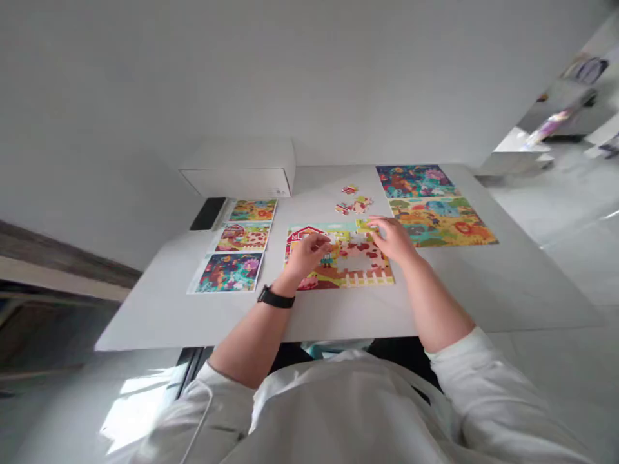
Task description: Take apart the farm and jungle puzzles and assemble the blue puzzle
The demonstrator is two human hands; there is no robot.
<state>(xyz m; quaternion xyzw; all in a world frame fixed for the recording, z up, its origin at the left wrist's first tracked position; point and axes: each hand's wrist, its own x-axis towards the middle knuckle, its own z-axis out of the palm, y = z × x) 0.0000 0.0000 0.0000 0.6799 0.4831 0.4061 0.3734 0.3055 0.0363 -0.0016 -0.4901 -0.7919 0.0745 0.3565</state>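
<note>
A partly assembled farm jigsaw puzzle (367, 280) lies on the table in front of me, with a red barn at its upper left, a fence along the bottom and a pale gap in its middle. Over its left half is my left hand (305, 256), fingers curled and pressed together; what they hold, if anything, is too small to make out. My right hand (395, 240) is at the puzzle's upper right corner, fingertips closed on a green puzzle piece (363, 225). Several loose puzzle pieces (360, 205) lie just beyond the puzzle.
Two finished puzzles (440, 222) lie at the right. On the left are three picture cards (229, 273) in a column, a black phone-like slab (208, 214) and a white box (236, 180) against the wall. The white table (329, 322) ends close to my body.
</note>
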